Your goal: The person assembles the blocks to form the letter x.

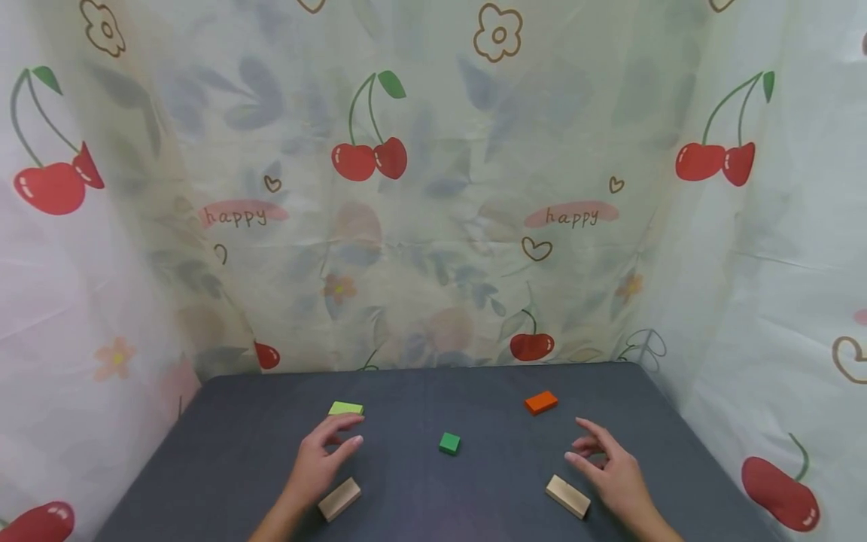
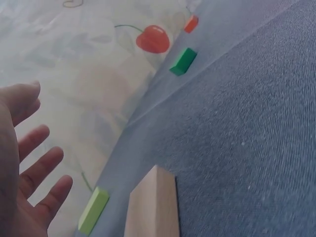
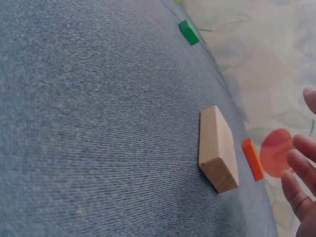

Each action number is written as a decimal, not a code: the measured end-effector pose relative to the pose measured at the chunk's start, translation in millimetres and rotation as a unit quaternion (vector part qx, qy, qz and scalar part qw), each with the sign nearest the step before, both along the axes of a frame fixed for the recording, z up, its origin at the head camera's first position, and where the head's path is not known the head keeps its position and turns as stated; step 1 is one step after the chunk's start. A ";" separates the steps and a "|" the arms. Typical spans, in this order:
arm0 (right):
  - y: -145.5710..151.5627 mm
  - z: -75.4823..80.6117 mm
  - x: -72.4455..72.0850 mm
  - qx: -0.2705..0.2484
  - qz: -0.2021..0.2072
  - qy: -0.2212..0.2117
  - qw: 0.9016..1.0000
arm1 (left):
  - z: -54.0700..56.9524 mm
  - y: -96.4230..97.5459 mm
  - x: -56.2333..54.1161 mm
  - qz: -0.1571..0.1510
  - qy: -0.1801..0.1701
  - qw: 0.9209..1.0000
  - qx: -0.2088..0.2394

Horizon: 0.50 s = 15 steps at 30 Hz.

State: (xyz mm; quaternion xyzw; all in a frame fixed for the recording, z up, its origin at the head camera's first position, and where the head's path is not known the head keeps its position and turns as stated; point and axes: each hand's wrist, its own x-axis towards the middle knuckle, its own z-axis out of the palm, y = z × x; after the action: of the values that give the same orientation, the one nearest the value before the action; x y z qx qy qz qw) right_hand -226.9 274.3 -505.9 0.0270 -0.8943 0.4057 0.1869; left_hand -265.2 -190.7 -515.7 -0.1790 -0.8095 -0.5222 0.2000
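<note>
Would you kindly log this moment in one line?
left hand: empty, near lime block; right hand: empty, near wooden block; green block: between hands

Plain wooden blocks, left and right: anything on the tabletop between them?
Bare dark tabletop between the left block and right block; the small green block sits farther back. Head view shows it.

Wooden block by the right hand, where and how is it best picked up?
I'd take the wooden block at mid-length, pinching across its two long sides, with the right hand coming down from above. It lies on the dark surface, slanting from far left to near right, and is narrower across than along. Nothing stands against those sides, so both should be reachable.
</note>
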 end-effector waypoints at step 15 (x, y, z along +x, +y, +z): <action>-2.8 -13.9 -2.4 -0.009 0.013 -0.079 0.997 | -8.6 26.1 -8.8 -0.014 -0.132 0.990 0.042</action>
State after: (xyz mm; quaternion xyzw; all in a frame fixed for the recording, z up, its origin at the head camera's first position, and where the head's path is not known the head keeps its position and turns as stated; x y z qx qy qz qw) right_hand -229.3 271.5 -519.8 0.0049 -0.9021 0.4172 0.1103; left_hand -274.0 -164.6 -524.3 -0.1109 -0.8035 -0.5777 0.0914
